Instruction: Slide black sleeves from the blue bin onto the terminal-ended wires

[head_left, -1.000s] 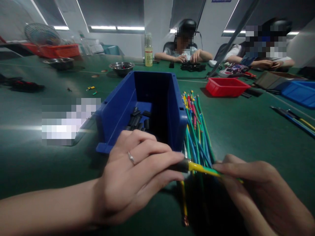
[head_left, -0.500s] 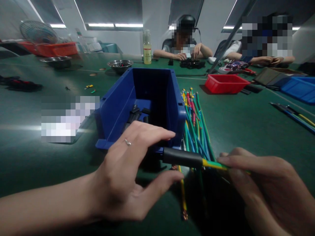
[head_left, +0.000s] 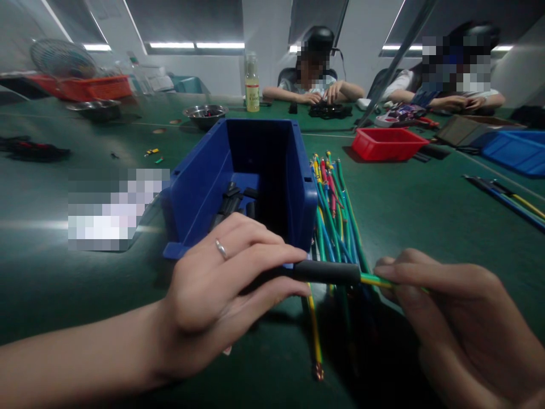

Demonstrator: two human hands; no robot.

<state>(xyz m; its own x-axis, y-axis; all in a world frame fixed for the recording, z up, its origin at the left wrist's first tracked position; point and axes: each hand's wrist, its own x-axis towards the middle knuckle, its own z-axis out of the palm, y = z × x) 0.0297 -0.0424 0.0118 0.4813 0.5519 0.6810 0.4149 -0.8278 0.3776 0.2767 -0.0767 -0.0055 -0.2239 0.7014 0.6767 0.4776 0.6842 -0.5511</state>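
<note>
My left hand (head_left: 221, 289) pinches the left end of a black sleeve tube (head_left: 327, 272) that sits over a yellow-green wire (head_left: 377, 280). My right hand (head_left: 460, 324) grips that wire at its right side. Both hands hover just in front of a blue bin (head_left: 251, 176) that holds several short black tubes (head_left: 236, 199). To the right of the bin lies a bundle of green, blue, yellow and red wires (head_left: 336, 216) on the green table (head_left: 426, 227).
A red tray (head_left: 389, 143), a blue tray (head_left: 515, 150) and loose wires (head_left: 506, 200) lie to the right. Metal bowls (head_left: 205, 115), a bottle (head_left: 252, 84) and an orange basket (head_left: 91, 88) stand farther back. Two other people work at the far side.
My left hand opened and let go of the black tube half a second ago; now its fingers have closed on the tube's left end again. The tube sits farther left along the wire.
</note>
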